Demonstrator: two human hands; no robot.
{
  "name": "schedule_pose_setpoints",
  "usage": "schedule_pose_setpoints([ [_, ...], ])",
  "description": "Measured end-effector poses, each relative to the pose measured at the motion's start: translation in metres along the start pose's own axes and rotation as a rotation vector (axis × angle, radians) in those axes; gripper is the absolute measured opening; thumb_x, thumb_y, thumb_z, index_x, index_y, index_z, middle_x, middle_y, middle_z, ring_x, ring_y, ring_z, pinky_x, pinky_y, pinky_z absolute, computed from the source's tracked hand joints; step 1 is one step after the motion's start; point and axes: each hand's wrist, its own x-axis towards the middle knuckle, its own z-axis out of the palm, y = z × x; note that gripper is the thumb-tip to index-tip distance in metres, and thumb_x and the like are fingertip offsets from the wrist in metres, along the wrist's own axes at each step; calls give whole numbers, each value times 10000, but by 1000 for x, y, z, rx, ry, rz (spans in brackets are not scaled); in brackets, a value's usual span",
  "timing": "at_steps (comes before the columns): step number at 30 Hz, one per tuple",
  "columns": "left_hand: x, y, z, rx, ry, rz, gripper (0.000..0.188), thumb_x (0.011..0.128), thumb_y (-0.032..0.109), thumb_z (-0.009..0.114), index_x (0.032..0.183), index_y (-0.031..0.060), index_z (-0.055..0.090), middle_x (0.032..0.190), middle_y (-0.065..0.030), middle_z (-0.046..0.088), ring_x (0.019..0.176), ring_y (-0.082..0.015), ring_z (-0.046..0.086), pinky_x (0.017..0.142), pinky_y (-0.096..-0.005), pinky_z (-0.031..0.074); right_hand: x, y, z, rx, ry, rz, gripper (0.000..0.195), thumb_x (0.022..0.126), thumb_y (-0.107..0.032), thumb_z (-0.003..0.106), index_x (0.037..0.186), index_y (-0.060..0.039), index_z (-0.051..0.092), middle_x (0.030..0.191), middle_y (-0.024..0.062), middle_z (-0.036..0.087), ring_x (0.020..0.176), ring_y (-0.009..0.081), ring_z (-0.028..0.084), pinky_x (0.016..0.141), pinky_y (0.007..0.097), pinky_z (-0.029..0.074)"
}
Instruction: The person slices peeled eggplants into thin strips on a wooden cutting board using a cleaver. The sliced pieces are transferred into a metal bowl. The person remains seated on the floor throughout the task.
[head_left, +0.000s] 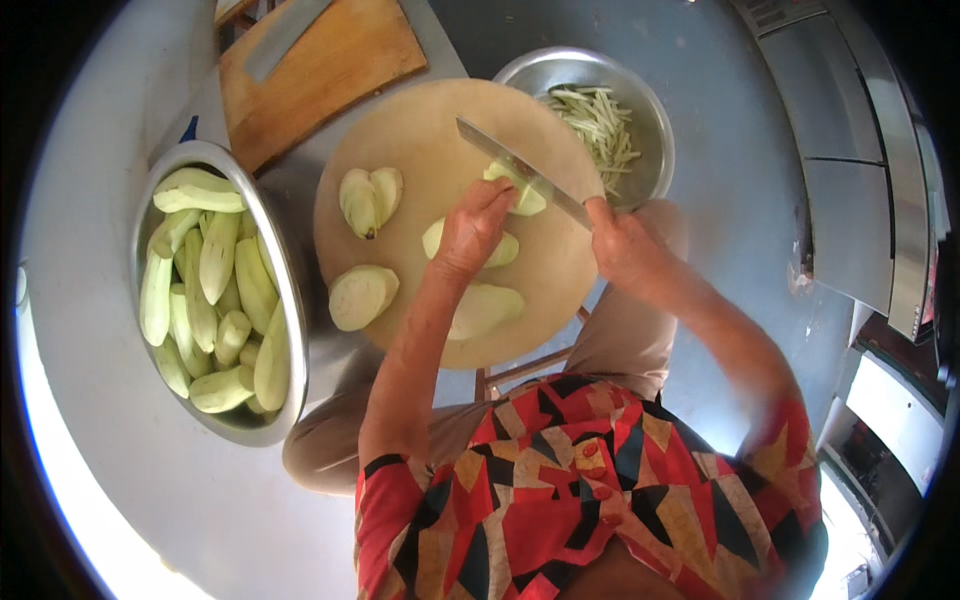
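My right hand (626, 244) grips the handle of a kitchen knife (517, 166), whose broad blade lies across pale green vegetable slices (527, 196) at the right of a round wooden cutting board (420, 112). The fingertips of my left hand (476, 225) press on those slices beside the blade. Under and beside my left wrist lie more pale cut pieces (487, 309). At the board's left are a cluster of cut pieces (370, 199) and a thick piece with a flat cut face (364, 298).
A steel basin (300, 330) of peeled, long pale green vegetables stands at the left. Behind the board, at the right, a steel bowl (660, 135) holds thin cut strips (596, 131). A rectangular wooden board (337, 67) with a flat metal blade (281, 41) lies at the upper left.
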Motion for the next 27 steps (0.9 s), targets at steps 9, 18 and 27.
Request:
schedule_pose_setpoints([
  [9,5,4,2,8,22,9,245,724,-78,656,946,19,692,1028,-80,680,896,-268,648,729,-373,567,3,-6,24,44,-36,35,202,809,33,539,953,20,398,688,250,625,631,427,650,535,474,516],
  [18,-4,-4,8,43,82,10,262,678,-62,643,907,59,685,1008,-45,686,867,-239,656,683,-363,574,5,-9,-6,-204,-142,-108,92,769,-7,593,797,-4,506,756,176,504,626,289,620,512,373,505],
  [27,-4,3,4,86,89,0,148,741,-27,719,848,74,702,922,-39,703,803,-244,665,653,-355,566,15,0,35,32,12,-42,191,810,29,542,942,21,405,646,229,609,592,419,647,522,471,526],
])
